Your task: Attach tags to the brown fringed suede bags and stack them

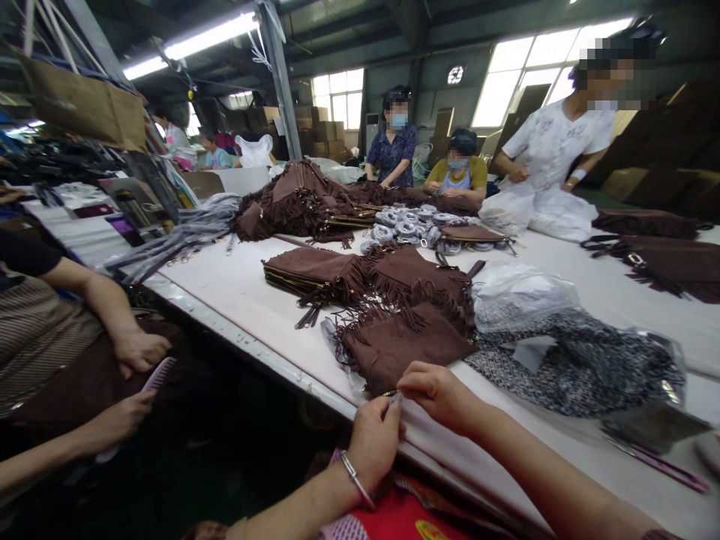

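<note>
- Our left hand point(374, 442) and right hand point(436, 394) pinch the near edge of the brown fringed bag point(405, 341).
- The bag lies just beyond our closed fingertips point(394, 401).

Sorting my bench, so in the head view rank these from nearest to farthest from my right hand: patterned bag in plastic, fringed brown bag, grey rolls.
1. Fringed brown bag, touching the right hand.
2. Patterned bag in plastic, to the right.
3. Grey rolls, far across the table.

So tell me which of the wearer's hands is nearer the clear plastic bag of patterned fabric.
Right. The right hand is just left of the patterned fabric bag; the left hand sits lower, at the table edge.
</note>
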`<state>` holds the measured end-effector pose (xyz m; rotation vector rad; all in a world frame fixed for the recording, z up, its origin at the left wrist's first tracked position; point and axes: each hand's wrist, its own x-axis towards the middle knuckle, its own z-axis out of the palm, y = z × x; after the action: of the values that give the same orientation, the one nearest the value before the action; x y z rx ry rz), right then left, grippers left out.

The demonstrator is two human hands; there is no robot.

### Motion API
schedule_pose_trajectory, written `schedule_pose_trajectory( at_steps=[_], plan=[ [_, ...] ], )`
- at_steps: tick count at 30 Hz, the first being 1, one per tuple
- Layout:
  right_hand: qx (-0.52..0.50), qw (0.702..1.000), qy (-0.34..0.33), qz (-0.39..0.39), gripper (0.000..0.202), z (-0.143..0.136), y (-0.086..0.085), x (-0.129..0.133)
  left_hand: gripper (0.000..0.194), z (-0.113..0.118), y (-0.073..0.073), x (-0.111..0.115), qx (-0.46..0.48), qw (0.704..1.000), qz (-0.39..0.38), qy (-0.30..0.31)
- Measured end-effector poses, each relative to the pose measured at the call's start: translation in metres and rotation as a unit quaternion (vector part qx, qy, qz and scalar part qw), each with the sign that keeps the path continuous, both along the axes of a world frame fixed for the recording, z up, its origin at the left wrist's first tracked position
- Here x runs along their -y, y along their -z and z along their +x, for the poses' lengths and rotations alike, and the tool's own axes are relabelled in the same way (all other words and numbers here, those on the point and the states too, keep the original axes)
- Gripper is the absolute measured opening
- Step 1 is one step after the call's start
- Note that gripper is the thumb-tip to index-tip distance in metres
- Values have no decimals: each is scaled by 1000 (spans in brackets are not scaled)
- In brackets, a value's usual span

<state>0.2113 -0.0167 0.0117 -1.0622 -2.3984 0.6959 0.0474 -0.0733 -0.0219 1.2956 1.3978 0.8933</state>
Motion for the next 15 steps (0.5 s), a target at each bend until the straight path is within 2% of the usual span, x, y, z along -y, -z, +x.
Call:
schedule_pose_trajectory(
  at_steps=[6,8,11,15],
  plan=[
    [124,985,-72,94,17,-2,1,0,27,7,-2,4,68,993,-98,-8],
    [160,976,-88,122,12,-4,0,-2,27,6,-3,4,31,997,-72,4],
    [199,960,-122,152,4,-8,-3,-4,30,-2,2,0,-58,998,6,20],
    [224,944,-122,207,4,-11,-4,-7,35,-13,16,-16,-102,994,25,31]
  ],
)
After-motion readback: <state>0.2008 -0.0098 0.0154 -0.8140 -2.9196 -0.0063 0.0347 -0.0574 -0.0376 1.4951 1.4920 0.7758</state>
